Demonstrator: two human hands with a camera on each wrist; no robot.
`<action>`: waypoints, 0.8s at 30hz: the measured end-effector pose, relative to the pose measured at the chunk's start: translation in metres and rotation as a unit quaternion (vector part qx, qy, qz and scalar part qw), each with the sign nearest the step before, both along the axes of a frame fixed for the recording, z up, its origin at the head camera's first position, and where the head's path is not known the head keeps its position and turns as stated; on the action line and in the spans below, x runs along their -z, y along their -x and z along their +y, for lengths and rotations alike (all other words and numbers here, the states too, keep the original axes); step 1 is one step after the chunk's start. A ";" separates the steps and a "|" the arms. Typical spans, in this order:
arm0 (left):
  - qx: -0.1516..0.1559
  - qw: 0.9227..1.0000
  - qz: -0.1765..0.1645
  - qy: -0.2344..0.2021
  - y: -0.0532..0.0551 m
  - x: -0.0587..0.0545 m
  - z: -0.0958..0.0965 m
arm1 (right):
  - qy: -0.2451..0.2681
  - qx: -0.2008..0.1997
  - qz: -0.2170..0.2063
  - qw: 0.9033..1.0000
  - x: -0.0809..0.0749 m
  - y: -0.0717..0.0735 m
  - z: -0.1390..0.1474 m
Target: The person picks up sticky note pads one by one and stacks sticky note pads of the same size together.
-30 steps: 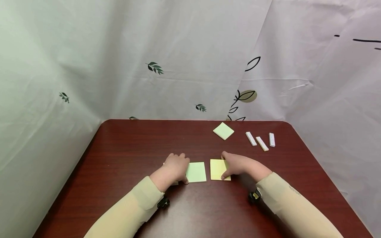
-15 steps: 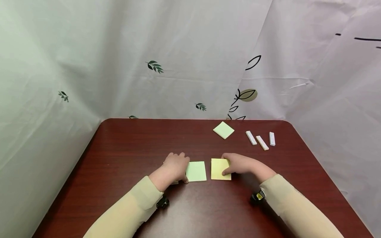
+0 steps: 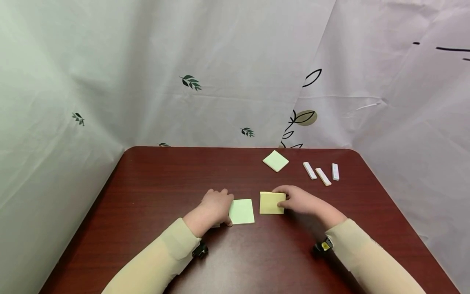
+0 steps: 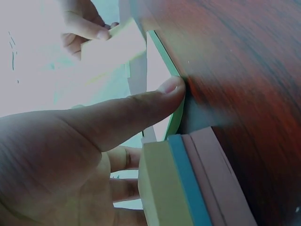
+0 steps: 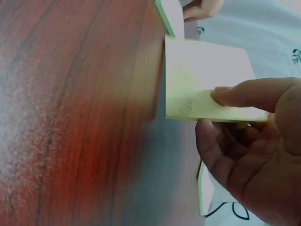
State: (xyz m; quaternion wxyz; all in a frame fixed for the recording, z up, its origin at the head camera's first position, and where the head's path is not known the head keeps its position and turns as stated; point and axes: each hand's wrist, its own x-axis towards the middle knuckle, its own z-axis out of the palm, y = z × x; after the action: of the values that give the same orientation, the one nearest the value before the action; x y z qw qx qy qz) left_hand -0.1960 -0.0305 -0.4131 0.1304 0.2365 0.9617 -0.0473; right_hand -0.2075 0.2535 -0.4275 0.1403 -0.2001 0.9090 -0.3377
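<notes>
My right hand [image 3: 299, 200] pinches a yellow sticky note pad [image 3: 271, 203] by its right side, thumb on top and fingers underneath. The pad is tilted and raised off the table in the right wrist view. To its left, a light green sticky note pad [image 3: 242, 211] lies flat, a small gap away. My left hand [image 3: 214, 206] holds that green pad's left end, its thumb [image 4: 171, 89] against the near edge; the fingertips are partly hidden. Under the left palm stands a stack of yellow, blue and pink sticky note pads [image 4: 188, 183], mostly covered in the head view.
Another pale green sticky note pad [image 3: 276, 161] lies turned like a diamond near the table's back edge. Three small white bars [image 3: 323, 177] lie at the back right. The dark red wooden table [image 3: 165, 175] meets white cloth hangings [image 3: 220, 61] behind and at the sides.
The yellow pad, flat on the table before, is now tipped up and lifted in my right hand, whose thumb has moved up the pad. My left hand has stayed in place.
</notes>
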 end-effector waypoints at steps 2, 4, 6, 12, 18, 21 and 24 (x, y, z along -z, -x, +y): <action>0.000 1.000 0.000 0.000 0.000 0.001 0.000 | 0.014 0.007 0.013 1.000 -0.002 -0.002 0.000; 0.001 1.000 0.000 -0.002 0.000 0.001 0.000 | 0.017 0.010 0.038 0.999 -0.003 -0.004 -0.001; 0.004 1.000 0.001 -0.005 0.000 0.001 0.000 | 0.012 0.004 0.068 0.998 -0.003 -0.006 -0.002; 0.009 1.000 0.009 -0.017 -0.002 0.001 0.000 | -0.039 -0.046 0.149 0.987 0.002 -0.013 -0.004; 0.007 1.000 0.006 -0.016 -0.002 0.003 -0.002 | -0.098 -0.104 0.182 0.973 0.007 -0.023 -0.007; 0.009 1.000 0.007 -0.019 -0.002 0.004 -0.004 | -0.124 -0.119 0.192 0.966 0.008 -0.029 -0.008; 0.013 1.000 0.006 -0.022 -0.003 0.005 -0.005 | -0.149 -0.123 0.193 0.962 0.010 -0.033 -0.009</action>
State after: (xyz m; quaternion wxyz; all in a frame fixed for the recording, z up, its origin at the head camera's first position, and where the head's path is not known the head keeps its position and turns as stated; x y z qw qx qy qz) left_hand -0.1932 -0.0353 -0.4178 0.1188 0.2511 0.9602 -0.0291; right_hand -0.1747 0.2447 -0.4376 0.0310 -0.3488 0.9272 -0.1332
